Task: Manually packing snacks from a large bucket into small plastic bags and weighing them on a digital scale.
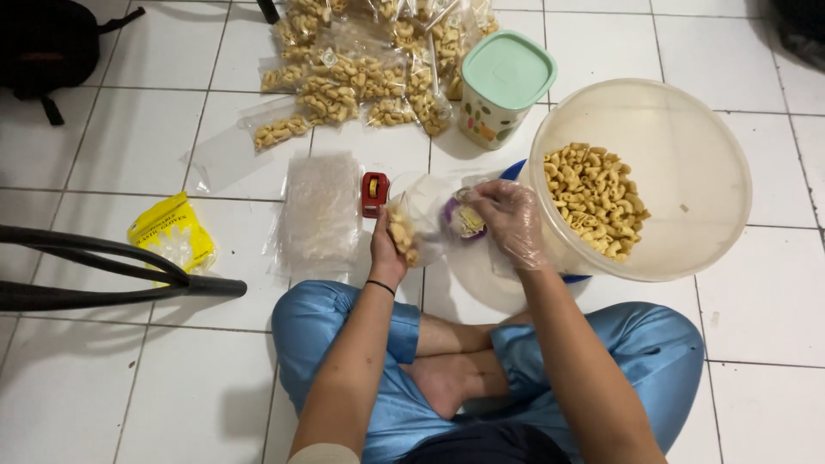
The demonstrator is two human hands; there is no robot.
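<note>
The person sits cross-legged on the white tiled floor (773, 326); nearest the body, the left hand (388, 249) is closed around the lower part of a clear plastic bag (412, 219) with some yellowish curled snacks already in its bottom, holding it upright just above the floor; the right hand (509, 222), in a thin transparent glove, is curled over a small purple scoop (464, 220) at the mouth of the bag; the likely slip is here, since the film is limp and the mouth could fold shut as the scoop tips, sending pieces onto the tiles; a loose grip could also let the bag sag and spill; just right of the hands the big translucent tub (687, 137) leans tilted with snacks heaped inside, and a knock from the forearm might roll it; left lies a stack of empty bags (320, 210) and a small red tape dispenser (374, 193); farther off stand a mint-lidded canister (503, 86) and the filled packets (361, 77).
</note>
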